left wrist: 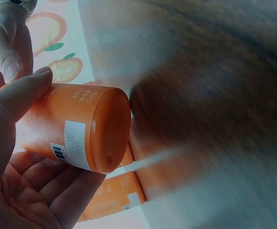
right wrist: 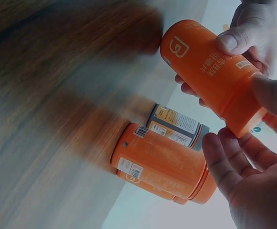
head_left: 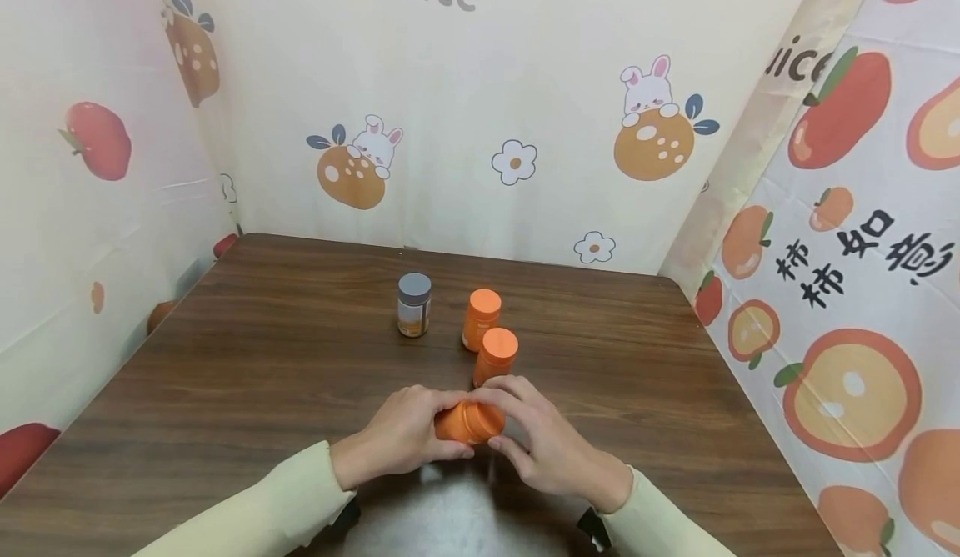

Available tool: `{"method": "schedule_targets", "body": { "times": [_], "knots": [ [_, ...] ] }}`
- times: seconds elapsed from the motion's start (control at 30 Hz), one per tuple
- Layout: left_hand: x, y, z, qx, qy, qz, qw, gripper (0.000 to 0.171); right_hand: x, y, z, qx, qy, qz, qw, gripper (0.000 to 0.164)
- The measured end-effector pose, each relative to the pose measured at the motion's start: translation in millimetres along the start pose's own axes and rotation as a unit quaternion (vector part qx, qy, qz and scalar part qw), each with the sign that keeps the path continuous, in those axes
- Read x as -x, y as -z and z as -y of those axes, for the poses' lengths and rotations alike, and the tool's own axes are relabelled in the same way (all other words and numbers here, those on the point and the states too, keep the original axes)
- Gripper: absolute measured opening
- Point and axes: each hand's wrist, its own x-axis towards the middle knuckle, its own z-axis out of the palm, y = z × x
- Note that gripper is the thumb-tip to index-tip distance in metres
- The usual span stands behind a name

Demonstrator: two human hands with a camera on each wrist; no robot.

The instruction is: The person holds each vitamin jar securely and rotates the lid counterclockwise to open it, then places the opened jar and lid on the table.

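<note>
An orange plastic bottle (head_left: 469,422) is tilted on its side between both hands, near the front of the table. My left hand (head_left: 401,434) grips its body, thumb on one side and fingers beneath, as the left wrist view shows. At the other end my right hand (head_left: 551,444) holds the orange lid (right wrist: 243,107) between thumb and fingertips. The lid sits on the bottle. White print and a barcode label (left wrist: 76,144) show on its side. Just beyond the hands stand two more orange bottles, one nearer (head_left: 495,358) and one farther (head_left: 482,321).
A small bottle with a grey lid (head_left: 414,305) stands upright, left of the orange pair. The brown wood-grain table (head_left: 300,332) meets a printed curtain (head_left: 450,98) at the back, with more printed cloth at both sides.
</note>
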Motion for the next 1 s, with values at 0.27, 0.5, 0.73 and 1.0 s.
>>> {"method": "schedule_targets", "body": {
  "times": [0.27,0.5,0.73,1.0],
  "knots": [
    [1.4,0.2,-0.4,-0.002,-0.007,-0.002,1.0,0.045,1,1,1,-0.006,0.007,-0.001,1.0,0.069],
    [1.2,-0.8,-0.3,-0.014,-0.006,-0.008,0.9999,0.04,-1,-3,3,0.004,-0.031,-0.043,0.999,0.06],
    [0.9,-2.2,-0.3,-0.016,-0.001,-0.01,0.9998,0.041,-2,-6,8,0.062,-0.107,-0.071,0.99,0.062],
    [0.9,-2.3,1.0,-0.002,0.001,0.002,1.0,0.042,-3,-9,10,0.072,-0.14,-0.071,0.985,0.056]
  ]
}}
